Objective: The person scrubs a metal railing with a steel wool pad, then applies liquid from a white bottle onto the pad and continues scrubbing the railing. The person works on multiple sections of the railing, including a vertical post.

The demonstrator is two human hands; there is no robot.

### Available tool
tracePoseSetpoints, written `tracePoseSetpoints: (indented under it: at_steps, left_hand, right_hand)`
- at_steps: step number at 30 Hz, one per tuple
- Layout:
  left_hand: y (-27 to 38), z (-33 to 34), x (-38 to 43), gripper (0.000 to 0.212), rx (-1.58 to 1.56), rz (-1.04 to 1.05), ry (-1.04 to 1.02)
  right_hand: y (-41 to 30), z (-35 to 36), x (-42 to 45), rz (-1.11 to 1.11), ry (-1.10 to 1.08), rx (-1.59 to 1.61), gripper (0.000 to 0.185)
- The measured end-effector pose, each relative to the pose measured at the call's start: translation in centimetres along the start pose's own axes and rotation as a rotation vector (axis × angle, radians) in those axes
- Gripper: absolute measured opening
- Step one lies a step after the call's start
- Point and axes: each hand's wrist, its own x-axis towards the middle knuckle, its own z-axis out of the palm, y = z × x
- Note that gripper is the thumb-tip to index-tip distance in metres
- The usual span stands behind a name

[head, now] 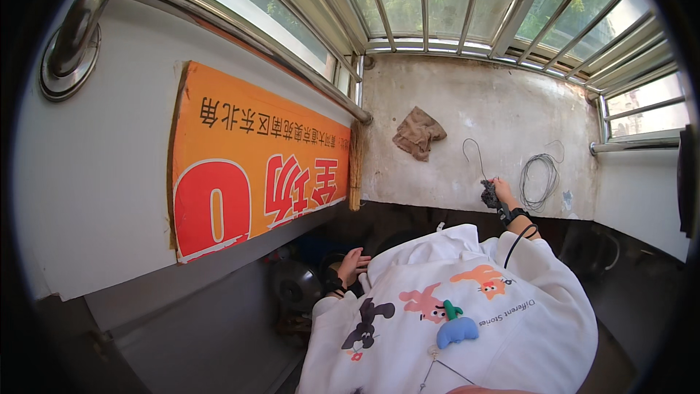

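Observation:
My right hand [503,192] is over the front edge of a stained pale ledge [465,186], its fingers closed on a dark grey tangled bundle [489,193]; its exact kind cannot be told. From the bundle a thin bent wire [481,161] runs away over the ledge. Right of that hand lies a loose coil of thin wire [538,178]. A crumpled brown cloth [419,134] rests further left on the ledge. Below the ledge, beside the white shirt, my left hand [354,266] holds nothing, fingers apart.
Metal bars [424,5] and windows border the ledge's back. Straw bristles [355,169] stand at its left end, beside an orange board [262,115] bearing writing. A metal rail [235,38] runs above the board. Dark round vessels [298,284] sit low at left.

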Motion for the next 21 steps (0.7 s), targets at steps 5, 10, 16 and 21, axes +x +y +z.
tracePoseSetpoints:
  at_steps: [5,10,16,21]
  left_hand:
    - [7.0,2.5,-2.8,0.039,0.805,0.535,0.179]
    - [22.6,2.8,-8.4,0.040,0.620,1.137,0.248]
    - [43.7,2.3,-20.4,0.069,0.314,1.822,1.052]
    - [55.9,0.9,-27.2,0.083,-0.170,1.968,1.151]
  right_hand:
    - [2.8,-0.6,1.1,0.055,0.162,-0.159,0.065]
    - [-2.2,-2.2,0.9,0.361,0.082,0.557,0.062]
    - [-27.8,-0.8,-3.6,0.099,-0.455,0.910,0.030]
    - [-53.3,2.6,-17.4,-0.811,-0.610,0.640,0.041]
